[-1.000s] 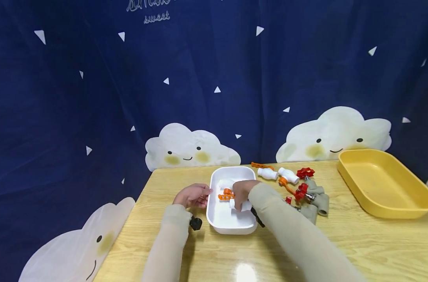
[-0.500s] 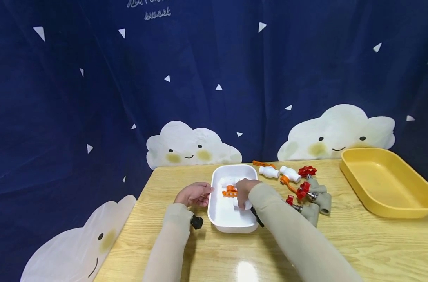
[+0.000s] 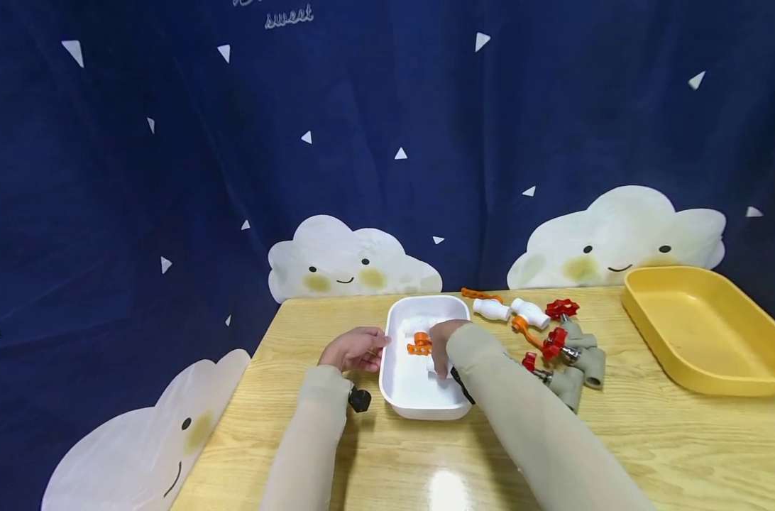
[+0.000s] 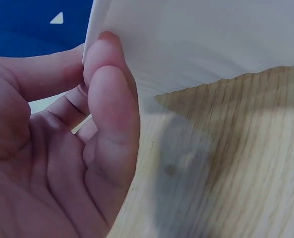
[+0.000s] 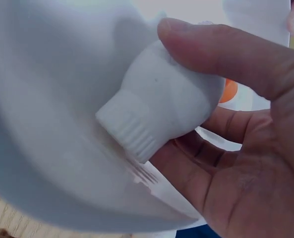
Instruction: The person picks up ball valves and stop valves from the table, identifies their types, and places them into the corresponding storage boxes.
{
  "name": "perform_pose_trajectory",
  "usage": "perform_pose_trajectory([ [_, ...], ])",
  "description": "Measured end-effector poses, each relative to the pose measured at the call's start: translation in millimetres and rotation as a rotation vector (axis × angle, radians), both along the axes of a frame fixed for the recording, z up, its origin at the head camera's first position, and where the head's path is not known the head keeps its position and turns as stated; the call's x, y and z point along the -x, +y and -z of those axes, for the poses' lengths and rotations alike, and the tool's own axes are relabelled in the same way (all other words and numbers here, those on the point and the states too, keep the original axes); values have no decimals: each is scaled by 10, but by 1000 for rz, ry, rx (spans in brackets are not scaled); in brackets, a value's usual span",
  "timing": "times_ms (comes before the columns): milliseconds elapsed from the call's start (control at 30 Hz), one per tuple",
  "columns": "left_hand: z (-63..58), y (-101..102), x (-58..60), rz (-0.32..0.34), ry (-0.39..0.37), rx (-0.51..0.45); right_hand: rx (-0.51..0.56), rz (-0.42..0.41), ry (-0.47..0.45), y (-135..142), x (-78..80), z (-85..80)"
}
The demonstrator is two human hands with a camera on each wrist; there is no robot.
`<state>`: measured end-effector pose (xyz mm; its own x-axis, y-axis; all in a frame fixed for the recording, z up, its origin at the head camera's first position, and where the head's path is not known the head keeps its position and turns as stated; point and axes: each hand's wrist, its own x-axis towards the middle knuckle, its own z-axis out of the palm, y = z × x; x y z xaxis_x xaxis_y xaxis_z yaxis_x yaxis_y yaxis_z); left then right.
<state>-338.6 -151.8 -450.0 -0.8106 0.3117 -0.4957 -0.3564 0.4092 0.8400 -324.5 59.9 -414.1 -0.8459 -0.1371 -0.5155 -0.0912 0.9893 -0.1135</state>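
Two hands on the job here, both busy. The left hand (image 3: 355,349) is pinching the left rim of the one white bin (image 3: 419,399), thumb at the top edge and fingertips against the outside wall. The right hand (image 3: 443,342) is down inside that bin, gripping one white valve (image 5: 159,96) with a ribbed end, thumb on one side and fingers on the other, over toward the bin's right side.

There's a second white valve (image 3: 416,327) lying in there, further back, with some orange handle parts (image 3: 419,349) just in front of it. Can't tell if that's one handle or two.

Right of the bin on the wood table (image 3: 387,461): two more white valves (image 3: 530,313) with two orange handles (image 3: 481,294), then three grey pipe valves (image 3: 588,365) with three red knobs (image 3: 562,308), all bunched together. Past those, one yellow tray (image 3: 707,333).

Behind it all hangs a blue curtain (image 3: 387,85) with small white triangles and three smiley clouds (image 3: 355,262), plus a pale sliver at the right edge.
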Motion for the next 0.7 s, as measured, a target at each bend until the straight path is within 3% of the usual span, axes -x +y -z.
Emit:
perform_pose_trajectory([
  [700, -16, 19, -3, -18, -10, 18, 21, 22, 25, 8, 64, 76],
])
